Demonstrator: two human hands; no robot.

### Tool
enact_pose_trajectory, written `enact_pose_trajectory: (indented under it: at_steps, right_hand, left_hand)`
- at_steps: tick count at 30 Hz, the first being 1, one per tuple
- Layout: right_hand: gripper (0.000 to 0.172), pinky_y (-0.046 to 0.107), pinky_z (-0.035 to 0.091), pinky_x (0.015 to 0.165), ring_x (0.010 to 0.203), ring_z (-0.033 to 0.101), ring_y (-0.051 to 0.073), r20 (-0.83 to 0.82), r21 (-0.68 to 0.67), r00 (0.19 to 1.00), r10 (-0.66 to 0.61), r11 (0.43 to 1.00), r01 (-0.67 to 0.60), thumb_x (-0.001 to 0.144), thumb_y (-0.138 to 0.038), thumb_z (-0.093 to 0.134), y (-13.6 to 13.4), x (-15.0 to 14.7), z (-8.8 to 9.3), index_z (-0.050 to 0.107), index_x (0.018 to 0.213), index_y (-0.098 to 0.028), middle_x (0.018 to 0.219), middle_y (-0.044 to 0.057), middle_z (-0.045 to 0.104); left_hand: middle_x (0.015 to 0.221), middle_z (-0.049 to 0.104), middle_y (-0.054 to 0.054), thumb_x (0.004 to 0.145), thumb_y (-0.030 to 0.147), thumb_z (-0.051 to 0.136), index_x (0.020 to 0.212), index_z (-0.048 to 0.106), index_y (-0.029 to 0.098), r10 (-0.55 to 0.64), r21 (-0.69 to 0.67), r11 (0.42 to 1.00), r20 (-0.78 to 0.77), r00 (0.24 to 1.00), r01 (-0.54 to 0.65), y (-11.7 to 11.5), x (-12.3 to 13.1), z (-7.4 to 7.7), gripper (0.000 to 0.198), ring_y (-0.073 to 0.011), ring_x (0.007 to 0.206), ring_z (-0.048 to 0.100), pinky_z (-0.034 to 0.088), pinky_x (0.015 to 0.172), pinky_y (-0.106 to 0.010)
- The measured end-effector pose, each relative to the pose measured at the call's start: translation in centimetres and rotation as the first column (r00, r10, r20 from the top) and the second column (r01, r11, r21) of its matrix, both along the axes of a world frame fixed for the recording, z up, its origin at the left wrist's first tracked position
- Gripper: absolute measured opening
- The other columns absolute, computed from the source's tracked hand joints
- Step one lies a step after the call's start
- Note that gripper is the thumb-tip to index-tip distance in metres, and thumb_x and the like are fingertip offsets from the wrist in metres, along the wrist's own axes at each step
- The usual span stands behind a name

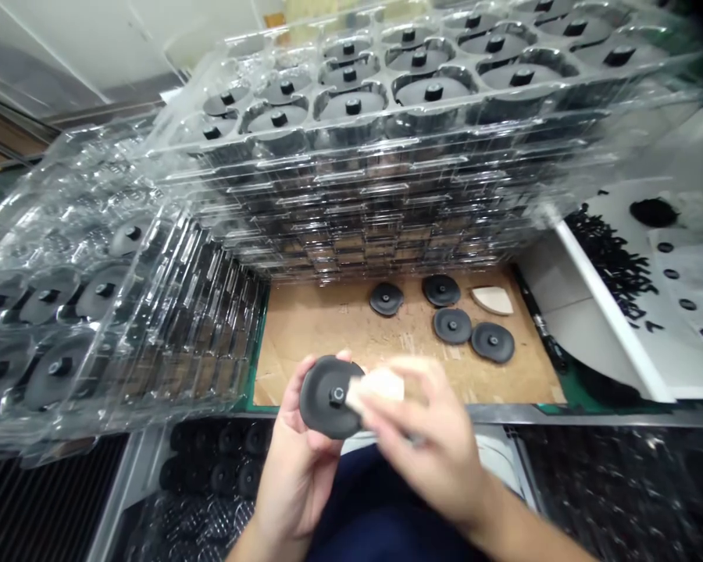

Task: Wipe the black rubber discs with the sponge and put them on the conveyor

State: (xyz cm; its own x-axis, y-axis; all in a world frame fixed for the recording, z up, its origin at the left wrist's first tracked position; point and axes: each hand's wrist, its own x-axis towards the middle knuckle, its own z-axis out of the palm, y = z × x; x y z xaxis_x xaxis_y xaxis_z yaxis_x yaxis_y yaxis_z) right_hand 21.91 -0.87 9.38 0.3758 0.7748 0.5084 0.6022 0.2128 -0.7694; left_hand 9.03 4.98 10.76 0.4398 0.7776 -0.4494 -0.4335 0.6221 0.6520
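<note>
The brown board [322,336] lies flat on the bench [504,415], and I take it as the reference for all places. Above the near edge of the board, left of its middle, is the black disc [315,394], in the left hand [305,460]. The grip of this hand is closed around the rim, with fingers and thumb at the edge, and the disc shows its face with the short central stem upward.

The right hand [442,437] is also above the near edge of the board, just beside the disc. Its grip is pinched, and between thumb and fingers it has a pale pad [383,384]. The pad overlaps the right side of the disc in this view, but it is blurred, so I cannot tell whether the two are touching.

On the right half of the board lie four loose discs [493,342], stems up, and a white wedge [493,302] near the far right corner. Along the right edge of the board is a black rod [540,321]. Behind the board rises a tall tray stack [380,187] of clear plastic, with stemmed discs in its top layer. Left of the board stands a second clear stack [205,328]. Beyond the right side, a white surface [679,359] carries many small black pieces [606,257].
</note>
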Motion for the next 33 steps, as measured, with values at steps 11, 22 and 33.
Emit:
enact_pose_trajectory:
  at_steps: [11,22,33]
  right_hand:
    - [0.023,0.04,0.049,0.082,0.095,0.056,0.022,0.054,0.004,0.992,0.115,0.993,-0.115,0.087,-0.015,0.056,1.0,-0.4,2.0,0.071,0.104,-0.017,0.104,0.011,0.062]
    - [0.023,0.028,0.054,0.057,0.066,0.064,0.017,-0.506,-0.334,0.86,-0.07,0.935,-0.121,0.086,-0.035,0.058,-3.6,0.2,-4.7,0.075,0.09,-0.022,0.08,0.005,0.069]
    - [0.019,0.024,0.054,0.07,0.083,0.064,0.016,-0.474,-0.232,0.876,-0.088,0.972,-0.028,0.086,-0.031,0.059,0.3,1.4,-0.4,0.064,0.1,-0.02,0.095,0.005,0.068]
  left_hand:
    - [0.108,0.071,0.001,0.055,0.022,0.085,0.105,0.067,0.034,-0.002,-0.028,1.0,-0.053,0.999,0.0,0.1,0.0,-0.2,0.054,-0.0158,0.094,0.067,0.053,0.08,-0.02]
    - [0.12,0.066,-0.006,0.06,0.037,0.081,0.114,0.06,0.03,0.009,-0.053,0.999,-0.057,0.998,-0.012,1.1,-0.8,-1.2,0.059,-0.025,0.108,0.063,0.05,0.094,-0.034]
    - [0.122,0.065,-0.01,0.065,0.037,0.078,0.123,0.058,0.023,-0.116,-0.106,0.988,-0.013,0.993,0.114,0.3,-0.1,-1.6,0.063,-0.0248,0.109,0.062,0.051,0.092,-0.032]
